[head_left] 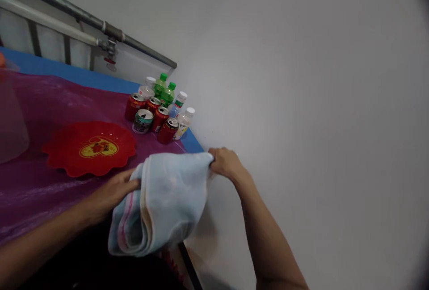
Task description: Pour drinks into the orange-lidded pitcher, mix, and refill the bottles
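1. Towel [167,200]: pale blue terry with pink stripes near one edge, doubled over and hanging between both hands. Its soft folds sag below the fingers, past the near edge of the desk [192,143].
2. Right hand [227,163]: fingers [214,161] pinched tight on the towel's upper corner, close to the white wall [301,80], apparently to keep the top hem stretched.
3. Left hand [112,194]: fingers [131,184] tucked into the fold at the opposite side and gripping it, so the weight is shared.
4. Just beyond the left fingers, a glossy red scalloped plate [90,147] with a yellow heart lies flat on sheer purple cloth [40,102].
5. Farther beyond both hands, aluminium drink cans [152,115] and small capped plastic bottles [167,91] stand upright, clustered against the wall, well apart from the towel.
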A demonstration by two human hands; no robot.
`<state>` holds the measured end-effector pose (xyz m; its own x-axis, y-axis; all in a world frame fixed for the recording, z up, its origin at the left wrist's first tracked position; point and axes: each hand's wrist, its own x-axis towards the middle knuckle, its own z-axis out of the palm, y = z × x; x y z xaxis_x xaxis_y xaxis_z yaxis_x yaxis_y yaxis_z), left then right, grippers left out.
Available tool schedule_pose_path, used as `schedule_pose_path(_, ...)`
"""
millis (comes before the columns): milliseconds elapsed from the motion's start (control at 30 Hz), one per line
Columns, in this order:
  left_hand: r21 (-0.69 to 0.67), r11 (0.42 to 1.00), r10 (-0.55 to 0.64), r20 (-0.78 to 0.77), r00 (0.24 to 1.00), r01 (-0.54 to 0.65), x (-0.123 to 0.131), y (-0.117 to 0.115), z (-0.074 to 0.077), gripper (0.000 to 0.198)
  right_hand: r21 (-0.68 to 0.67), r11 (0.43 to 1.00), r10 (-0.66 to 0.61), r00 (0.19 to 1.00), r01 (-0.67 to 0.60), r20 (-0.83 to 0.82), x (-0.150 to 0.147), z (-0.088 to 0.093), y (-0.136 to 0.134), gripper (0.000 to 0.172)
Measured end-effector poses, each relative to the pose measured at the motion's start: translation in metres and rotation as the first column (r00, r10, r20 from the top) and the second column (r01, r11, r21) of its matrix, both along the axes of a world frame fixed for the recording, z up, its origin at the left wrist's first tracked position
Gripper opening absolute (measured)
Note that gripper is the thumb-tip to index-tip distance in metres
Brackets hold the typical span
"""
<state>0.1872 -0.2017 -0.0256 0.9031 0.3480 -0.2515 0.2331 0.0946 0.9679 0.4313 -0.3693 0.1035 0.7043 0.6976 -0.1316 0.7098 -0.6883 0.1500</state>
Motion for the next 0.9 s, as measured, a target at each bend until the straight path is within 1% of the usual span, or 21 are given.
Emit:
schedule_pose_path(33,-0.008,0.998,0.063,-0.031,0.998,-0.063,0.002,0.002,-0.001,0.069,0.017,1.0,-0.011,0.999,0.01,0.051,0.005,0.006,0.013,0.032)
schedule_pose_path(67,-0.001,0.993,0.121,-0.065,0.99,-0.121,0.003,0.004,-0.004,0.074,0.038,0.999,-0.024,0.995,0.021,0.095,0.009,0.006,0.025,0.037)
schedule_pose_path(100,0.04,0.984,0.179,-0.078,0.981,-0.176,0.002,0.004,-0.007,0.08,0.064,0.997,-0.04,0.99,0.032,0.134,0.011,0.001,0.037,0.041)
schedule_pose_path(133,0.144,0.964,0.232,-0.057,0.971,-0.222,-0.001,0.004,-0.012,0.084,0.088,0.995,-0.061,0.985,0.047,0.164,0.012,-0.008,0.047,0.043)
schedule_pose_path(167,0.296,0.918,0.276,0.001,0.961,-0.264,-0.004,0.002,-0.017,0.085,0.11,0.992,-0.072,0.981,0.053,0.183,0.012,-0.022,0.055,0.043)
schedule_pose_path(200,0.478,0.831,0.28,0.084,0.956,-0.285,-0.007,-0.001,-0.022,0.083,0.127,0.991,-0.073,0.98,0.05,0.187,0.011,-0.038,0.061,0.043)
schedule_pose_path(233,0.656,0.693,0.246,0.174,0.953,-0.299,-0.01,-0.006,-0.027,0.076,0.139,0.99,-0.061,0.982,0.037,0.178,0.008,-0.055,0.064,0.042)
schedule_pose_path(267,0.797,0.518,0.181,0.253,0.95,-0.311,-0.012,-0.011,-0.032,0.069,0.152,0.988,-0.04,0.985,0.015,0.169,0.006,-0.073,0.066,0.042)
schedule_pose_path(300,0.884,0.343,0.097,0.302,0.948,-0.317,-0.012,-0.016,-0.036,0.062,0.167,0.986,-0.023,0.987,-0.004,0.158,0.004,-0.09,0.066,0.043)
schedule_pose_path(333,0.926,0.211,0.021,0.315,0.949,-0.313,-0.011,-0.021,-0.039,0.058,0.184,0.983,-0.012,0.989,-0.016,0.148,0.002,-0.104,0.065,0.044)
schedule_pose_path(367,0.949,0.114,-0.047,0.301,0.953,-0.294,-0.008,-0.025,-0.043,0.056,0.201,0.979,-0.007,0.99,-0.021,0.137,0.001,-0.115,0.063,0.044)
schedule_pose_path(400,0.963,0.045,-0.086,0.267,0.96,-0.264,-0.004,-0.027,-0.046,0.056,0.219,0.975,-0.008,0.992,-0.02,0.127,0.001,-0.124,0.061,0.043)
schedule_pose_path(433,0.973,-0.004,-0.092,0.227,0.969,-0.229,0.0,-0.028,-0.05,0.055,0.236,0.972,-0.011,0.993,-0.017,0.118,0.002,-0.128,0.059,0.042)
schedule_pose_path(467,0.985,-0.031,-0.084,0.169,0.982,-0.172,0.004,-0.028,-0.053,0.054,0.253,0.967,-0.015,0.994,-0.013,0.11,0.002,-0.13,0.057,0.04)
schedule_pose_path(533,0.997,-0.032,-0.03,0.068,0.997,-0.069,0.01,-0.024,-0.06,0.052,0.286,0.958,-0.02,0.994,-0.011,0.104,0.0,-0.126,0.056,0.038)
schedule_pose_path(600,1.0,0.013,-0.011,0.01,1.0,-0.01,0.012,-0.02,-0.064,0.055,0.323,0.946,-0.004,0.993,-0.034,0.118,-0.008,-0.119,0.057,0.041)
schedule_pose_path(667,0.998,0.056,-0.018,-0.006,1.0,0.007,0.012,-0.017,-0.065,0.058,0.392,0.907,0.101,0.984,-0.151,0.144,-0.021,-0.115,0.064,0.042)
schedule_pose_path(767,0.993,0.11,-0.028,-0.033,0.999,0.036,0.01,-0.018,-0.058,0.059,0.462,0.813,0.335,0.934,-0.354,0.127,-0.038,-0.123,0.079,0.04)
schedule_pose_path(800,0.988,0.14,-0.037,-0.061,0.997,0.065,0.007,-0.018,-0.053,0.061,0.462,0.801,0.379,0.92,-0.38,0.098,-0.041,-0.129,0.084,0.039)
schedule_pose_path(833,0.98,0.172,-0.054,-0.091,0.994,0.099,0.004,-0.018,-0.047,0.062,0.452,0.806,0.396,0.916,-0.381,0.066,-0.043,-0.135,0.088,0.039)
schedule_pose_path(900,0.967,0.218,-0.097,-0.113,0.989,0.132,-0.008,-0.015,-0.034,0.061,0.439,0.82,0.398,0.917,-0.368,0.027,-0.043,-0.146,0.094,0.037)
